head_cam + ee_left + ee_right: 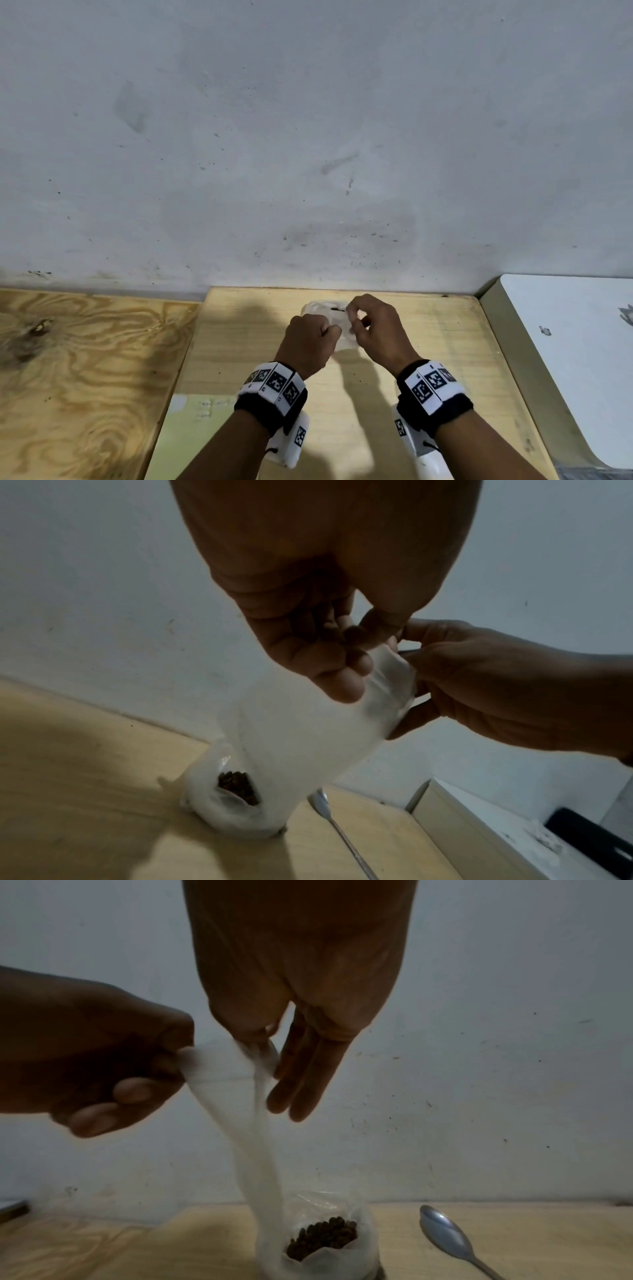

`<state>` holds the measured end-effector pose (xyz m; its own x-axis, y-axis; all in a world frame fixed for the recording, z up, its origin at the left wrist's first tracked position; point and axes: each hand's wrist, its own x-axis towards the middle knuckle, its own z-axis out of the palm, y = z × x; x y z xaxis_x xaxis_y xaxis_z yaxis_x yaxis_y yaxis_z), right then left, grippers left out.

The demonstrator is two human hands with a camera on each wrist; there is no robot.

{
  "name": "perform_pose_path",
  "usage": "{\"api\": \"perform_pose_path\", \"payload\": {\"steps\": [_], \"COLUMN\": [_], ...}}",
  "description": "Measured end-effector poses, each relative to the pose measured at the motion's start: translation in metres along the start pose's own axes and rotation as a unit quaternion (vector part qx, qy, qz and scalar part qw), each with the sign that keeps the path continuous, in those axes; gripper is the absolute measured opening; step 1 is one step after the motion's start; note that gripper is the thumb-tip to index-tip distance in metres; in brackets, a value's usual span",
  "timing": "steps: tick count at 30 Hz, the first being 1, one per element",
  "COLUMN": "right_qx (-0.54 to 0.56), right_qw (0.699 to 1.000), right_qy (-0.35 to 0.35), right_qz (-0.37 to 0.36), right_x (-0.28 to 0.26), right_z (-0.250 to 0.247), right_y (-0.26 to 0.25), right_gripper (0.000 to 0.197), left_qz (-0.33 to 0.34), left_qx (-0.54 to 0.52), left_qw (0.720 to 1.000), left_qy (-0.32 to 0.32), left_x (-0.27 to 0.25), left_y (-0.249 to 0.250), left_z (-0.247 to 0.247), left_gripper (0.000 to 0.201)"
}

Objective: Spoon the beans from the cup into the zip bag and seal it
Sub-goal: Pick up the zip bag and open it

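A clear zip bag (pixel 325 310) stands on the light wooden table (pixel 428 342) near the wall, pulled tall. Brown beans (pixel 325 1237) fill its bottom, also seen as beans (pixel 238 787). My left hand (pixel 334 330) pinches the bag's top edge on the left, fingers curled, left hand (pixel 359 647). My right hand (pixel 354 317) pinches the same edge with thumb and forefinger, the other fingers straight, right hand (pixel 263 1039). The bag (pixel 253 1123) stretches between both hands. A metal spoon (pixel 445 1234) lies on the table right of the bag. I see no cup plainly.
The grey wall (pixel 308 137) rises just behind the bag. A darker plywood board (pixel 85 359) adjoins on the left, a white surface (pixel 565 342) with a black object (pixel 589 837) on the right. A pale green sheet (pixel 191 421) lies at the near left.
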<state>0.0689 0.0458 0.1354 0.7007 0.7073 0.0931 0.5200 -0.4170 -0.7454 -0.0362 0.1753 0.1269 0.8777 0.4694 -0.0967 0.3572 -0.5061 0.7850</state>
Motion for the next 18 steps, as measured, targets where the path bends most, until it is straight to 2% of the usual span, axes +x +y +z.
{"api": "perform_pose_path", "payload": {"steps": [2,4,6,7,10,11,12,14,18], "right_qx": [-0.002,-0.001,0.009,0.019,0.077,0.101,0.127,0.143,0.066], "right_qw": [0.999,0.996,0.994,0.993,0.988,0.985,0.982,0.981,0.990], "right_qy": [-0.042,-0.085,-0.098,-0.102,-0.111,-0.113,-0.110,-0.096,-0.079], "right_qz": [-0.019,0.011,0.039,0.049,0.075,0.083,0.086,0.095,0.095], "right_x": [-0.001,-0.002,-0.003,-0.003,-0.001,-0.001,0.000,0.003,0.006], "right_z": [0.002,0.003,0.004,0.004,0.005,0.006,0.008,0.013,0.021], "right_y": [-0.003,-0.007,-0.008,-0.010,-0.012,-0.013,-0.014,-0.015,-0.017], "right_gripper": [0.042,0.037,0.031,0.031,0.039,0.038,0.033,0.021,0.029], "left_qz": [0.026,0.052,0.081,0.102,0.143,0.150,0.156,0.169,0.187], "left_qx": [-0.017,-0.027,-0.005,0.029,0.155,0.180,0.193,0.207,0.247], "left_qw": [1.000,0.998,0.997,0.994,0.977,0.972,0.968,0.963,0.950], "left_qy": [-0.002,-0.011,-0.011,-0.003,-0.018,-0.027,-0.031,-0.031,-0.036], "left_x": [0.001,0.000,-0.005,-0.006,-0.005,-0.003,0.000,0.005,0.008], "left_y": [0.000,-0.001,-0.002,-0.005,-0.022,-0.027,-0.030,-0.034,-0.040], "left_z": [-0.002,-0.005,-0.010,-0.012,-0.015,-0.015,-0.014,-0.012,-0.017], "left_gripper": [0.040,0.034,0.023,0.035,0.111,0.124,0.127,0.120,0.113]}}
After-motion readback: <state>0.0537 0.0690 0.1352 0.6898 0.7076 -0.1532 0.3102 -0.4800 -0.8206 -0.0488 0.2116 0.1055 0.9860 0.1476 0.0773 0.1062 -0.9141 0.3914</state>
